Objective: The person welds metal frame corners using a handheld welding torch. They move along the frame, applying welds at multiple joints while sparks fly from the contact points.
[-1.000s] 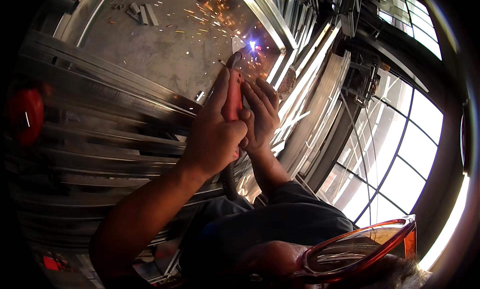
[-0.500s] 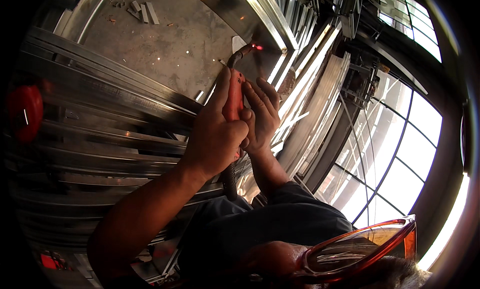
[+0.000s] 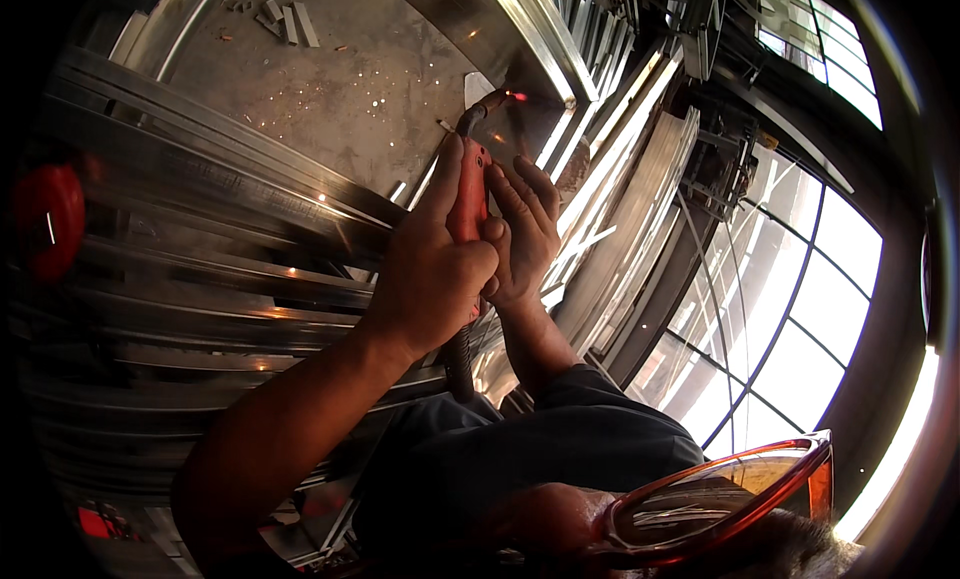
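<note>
Left hand: fingers wrapped around the red welding torch, centre frame.
Right hand: fingers half-curled, steadying the torch.
Torch tip: glowing against the steel frame, upper centre.

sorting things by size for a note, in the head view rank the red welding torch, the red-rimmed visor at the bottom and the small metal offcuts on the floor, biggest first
1. red-rimmed visor, though it sits nearest the camera, which inflates it
2. red welding torch, gripped by the left hand
3. small metal offcuts, far off and tiny
</note>
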### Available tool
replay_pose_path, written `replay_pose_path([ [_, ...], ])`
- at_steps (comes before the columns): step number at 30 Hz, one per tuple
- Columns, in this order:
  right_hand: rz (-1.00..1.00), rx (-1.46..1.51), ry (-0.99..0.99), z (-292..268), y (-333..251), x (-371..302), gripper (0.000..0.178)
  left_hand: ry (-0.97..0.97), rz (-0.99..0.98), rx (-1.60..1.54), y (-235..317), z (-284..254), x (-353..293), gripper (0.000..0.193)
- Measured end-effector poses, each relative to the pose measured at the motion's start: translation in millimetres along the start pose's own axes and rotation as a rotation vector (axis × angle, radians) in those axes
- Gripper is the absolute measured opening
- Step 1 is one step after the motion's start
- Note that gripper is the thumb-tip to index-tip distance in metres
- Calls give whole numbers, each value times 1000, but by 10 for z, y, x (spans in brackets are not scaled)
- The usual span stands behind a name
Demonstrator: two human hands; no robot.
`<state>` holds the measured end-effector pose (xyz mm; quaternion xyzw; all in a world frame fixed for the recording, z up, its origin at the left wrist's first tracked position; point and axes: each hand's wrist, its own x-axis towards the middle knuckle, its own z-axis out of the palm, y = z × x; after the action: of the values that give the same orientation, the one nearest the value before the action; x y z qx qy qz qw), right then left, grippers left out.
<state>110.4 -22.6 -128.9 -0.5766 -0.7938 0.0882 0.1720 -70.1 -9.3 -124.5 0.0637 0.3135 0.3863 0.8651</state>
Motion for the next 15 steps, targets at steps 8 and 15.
replay_pose_path([
  [8,3,13,0,8,19,-7,48,13,-27,25,8,9,2,97],
  [15,3,6,-3,61,107,-20,48,-20,-5,55,-88,-30,109,105],
])
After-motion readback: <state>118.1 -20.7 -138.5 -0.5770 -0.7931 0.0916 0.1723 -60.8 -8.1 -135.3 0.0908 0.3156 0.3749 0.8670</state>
